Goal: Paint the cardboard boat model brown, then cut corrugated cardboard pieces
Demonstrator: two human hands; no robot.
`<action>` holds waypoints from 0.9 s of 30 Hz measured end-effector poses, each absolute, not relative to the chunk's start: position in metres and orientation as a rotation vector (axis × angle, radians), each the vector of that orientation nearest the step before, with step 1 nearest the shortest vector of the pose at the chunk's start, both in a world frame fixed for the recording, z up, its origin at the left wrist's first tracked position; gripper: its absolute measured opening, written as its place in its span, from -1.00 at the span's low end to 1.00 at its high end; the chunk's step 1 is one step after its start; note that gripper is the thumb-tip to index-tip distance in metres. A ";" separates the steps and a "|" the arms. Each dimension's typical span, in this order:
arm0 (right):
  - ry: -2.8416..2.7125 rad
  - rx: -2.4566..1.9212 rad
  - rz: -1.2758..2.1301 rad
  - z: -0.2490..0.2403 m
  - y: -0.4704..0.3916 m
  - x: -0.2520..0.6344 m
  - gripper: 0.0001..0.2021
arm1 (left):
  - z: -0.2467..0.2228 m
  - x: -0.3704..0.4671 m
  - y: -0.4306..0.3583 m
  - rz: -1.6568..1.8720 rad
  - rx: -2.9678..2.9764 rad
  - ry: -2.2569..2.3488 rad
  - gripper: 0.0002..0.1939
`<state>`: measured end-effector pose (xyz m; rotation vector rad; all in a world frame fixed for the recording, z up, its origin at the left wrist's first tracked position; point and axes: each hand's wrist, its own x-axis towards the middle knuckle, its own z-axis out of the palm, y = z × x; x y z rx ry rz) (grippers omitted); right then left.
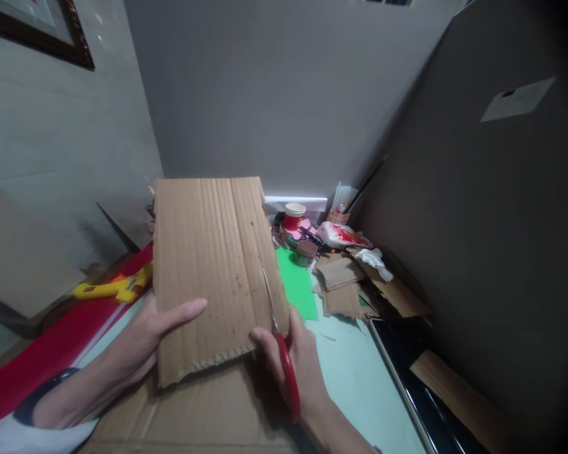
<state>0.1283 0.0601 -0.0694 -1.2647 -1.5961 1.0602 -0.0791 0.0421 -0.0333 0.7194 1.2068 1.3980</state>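
A piece of corrugated cardboard [208,271] is held up in the middle, with a ragged lower edge. My left hand [156,334] grips its left side, thumb on the face and fingers behind. At the lower right corner, my right hand [293,359] is closed around red-handled scissors [289,381]. One scissor blade lies over the front of the cardboard, pointing up; the other blade is hidden. Below them is a larger cardboard sheet [203,413].
A yellow glue gun [118,287] lies on red material at the left. Behind are green paper [298,287], a red cup [293,217] and a small jar [306,252]. Cardboard scraps [343,296] and a black glossy panel [407,366] are at the right.
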 end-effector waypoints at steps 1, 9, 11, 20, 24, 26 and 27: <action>-1.593 -1.251 1.078 -0.068 0.060 0.129 -0.66 | -0.032 -0.078 0.042 1.397 0.723 1.206 -0.07; -1.592 -1.157 1.193 -0.067 0.061 0.138 -0.38 | -0.031 -0.069 0.041 1.430 0.618 1.185 -0.08; -1.562 -1.141 1.254 -0.069 0.062 0.137 -0.31 | -0.034 -0.071 0.043 1.448 0.609 1.210 -0.20; -1.791 -1.156 1.007 -0.067 0.055 0.139 -0.51 | -0.008 -0.108 0.055 1.842 0.539 1.215 -0.63; -1.866 -1.145 0.802 -0.054 0.050 0.147 -0.60 | -0.011 -0.110 0.054 1.837 0.601 1.244 -0.61; -1.911 -1.086 0.808 -0.044 0.048 0.150 -0.63 | -0.018 -0.106 0.052 1.795 0.643 1.249 -0.58; -1.933 -1.050 0.843 -0.040 0.047 0.152 -0.65 | -0.022 -0.103 0.051 1.763 0.663 1.248 -0.57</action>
